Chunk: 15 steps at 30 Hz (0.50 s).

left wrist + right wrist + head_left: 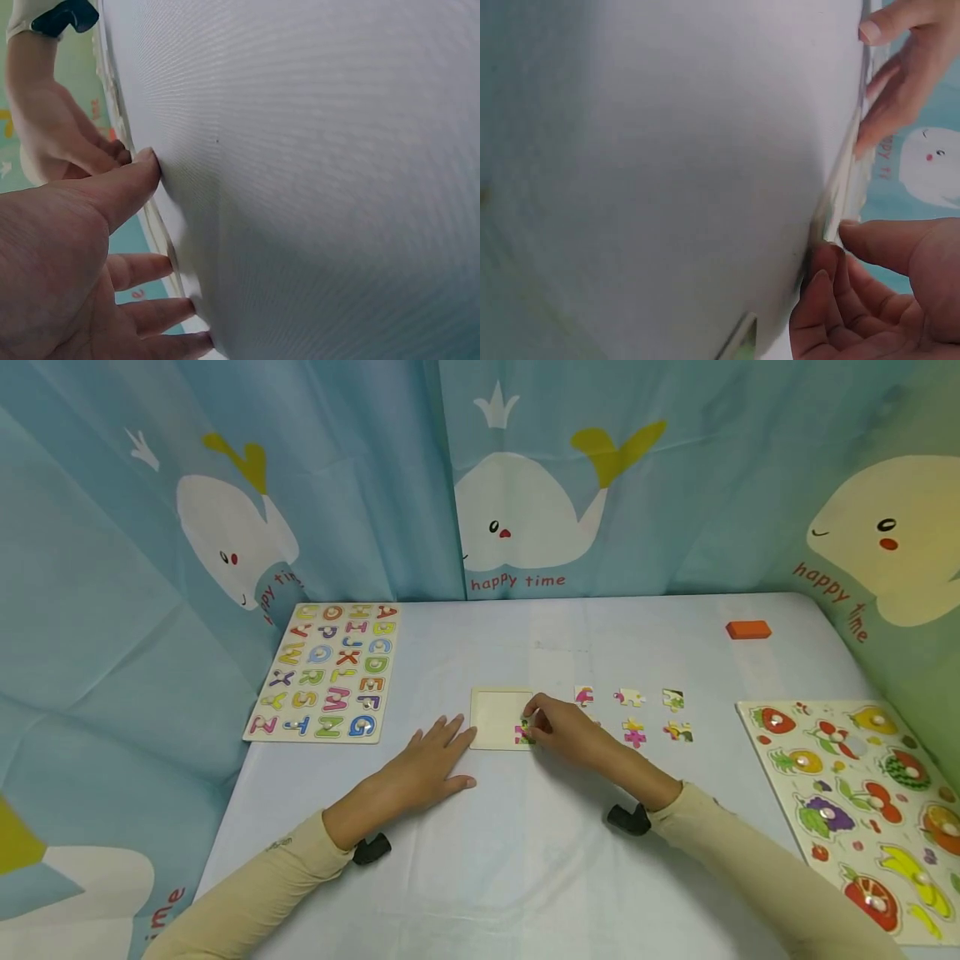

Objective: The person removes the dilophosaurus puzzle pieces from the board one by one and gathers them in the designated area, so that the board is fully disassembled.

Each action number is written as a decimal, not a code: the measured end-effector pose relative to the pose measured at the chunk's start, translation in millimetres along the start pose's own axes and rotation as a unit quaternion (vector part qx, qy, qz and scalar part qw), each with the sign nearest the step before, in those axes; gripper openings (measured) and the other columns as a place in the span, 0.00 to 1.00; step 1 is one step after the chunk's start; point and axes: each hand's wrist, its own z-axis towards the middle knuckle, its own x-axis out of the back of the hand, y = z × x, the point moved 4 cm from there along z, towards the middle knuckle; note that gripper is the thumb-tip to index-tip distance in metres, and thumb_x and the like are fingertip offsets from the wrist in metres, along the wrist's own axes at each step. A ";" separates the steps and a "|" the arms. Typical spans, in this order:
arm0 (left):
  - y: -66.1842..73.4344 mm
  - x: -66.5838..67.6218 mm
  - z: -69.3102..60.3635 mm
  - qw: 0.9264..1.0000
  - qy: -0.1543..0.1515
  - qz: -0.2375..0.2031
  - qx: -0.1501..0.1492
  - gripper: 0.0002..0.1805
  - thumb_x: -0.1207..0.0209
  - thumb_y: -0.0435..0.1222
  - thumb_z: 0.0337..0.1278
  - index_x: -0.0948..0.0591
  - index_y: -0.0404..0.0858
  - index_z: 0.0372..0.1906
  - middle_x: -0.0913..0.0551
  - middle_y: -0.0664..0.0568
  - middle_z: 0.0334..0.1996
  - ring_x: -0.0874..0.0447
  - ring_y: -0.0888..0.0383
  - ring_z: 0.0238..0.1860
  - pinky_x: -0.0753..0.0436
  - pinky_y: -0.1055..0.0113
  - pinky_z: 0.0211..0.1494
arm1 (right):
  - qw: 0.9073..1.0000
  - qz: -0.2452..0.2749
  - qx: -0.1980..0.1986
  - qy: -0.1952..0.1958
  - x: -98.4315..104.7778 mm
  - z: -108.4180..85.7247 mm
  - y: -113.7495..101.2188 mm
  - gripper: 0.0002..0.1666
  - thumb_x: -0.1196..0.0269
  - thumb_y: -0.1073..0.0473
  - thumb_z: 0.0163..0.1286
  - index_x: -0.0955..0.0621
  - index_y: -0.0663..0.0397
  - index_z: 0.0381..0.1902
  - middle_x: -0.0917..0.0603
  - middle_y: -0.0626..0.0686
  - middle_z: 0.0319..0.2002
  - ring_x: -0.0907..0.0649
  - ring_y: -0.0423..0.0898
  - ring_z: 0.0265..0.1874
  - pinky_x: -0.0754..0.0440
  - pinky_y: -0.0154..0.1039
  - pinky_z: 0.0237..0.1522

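Note:
A small square puzzle tray [495,714] with a pale base lies mid-table. In its lower right corner sits a pink and green jigsaw piece [522,733]. My right hand [566,731] pinches this piece at its right side, thumb and curled fingers partly covering it. The right wrist view shows the thumb [885,244] and fingers close together at the tray's edge. On the other side, my left hand [431,768] rests on the table with fingers spread, a fingertip touching the tray's left edge. The left wrist view shows its fingers [154,315] stretched along the surface.
Several loose jigsaw pieces [630,697] lie in two rows right of the tray, one partly behind the right hand. A letter board [322,672] lies at left, a fruit board [847,810] at right. An orange block [748,630] sits at the back right. Curtains [360,485] border the table.

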 end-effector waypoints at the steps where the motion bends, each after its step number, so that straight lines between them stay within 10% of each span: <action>1: 0.1 0.0 0.1 1.000 -0.001 0.001 0.000 0.44 0.40 0.56 0.75 0.41 0.41 0.84 0.48 0.42 0.85 0.53 0.39 0.85 0.43 0.35 0.81 | 1.000 -0.004 0.003 0.001 -1.3 0.3 -0.9 0.12 0.37 0.66 0.77 0.22 0.62 0.54 0.18 0.51 0.33 0.23 0.44 0.31 0.23 0.39 0.37; 15: 0.4 1.5 -0.6 1.000 -0.001 -0.003 -0.002 0.43 0.40 0.55 0.75 0.40 0.40 0.84 0.47 0.40 0.85 0.52 0.38 0.85 0.43 0.34 0.80 | 0.999 -0.030 -0.005 -0.009 -3.7 1.5 -7.2 0.11 0.36 0.64 0.78 0.21 0.63 0.54 0.19 0.53 0.35 0.22 0.45 0.33 0.22 0.40 0.39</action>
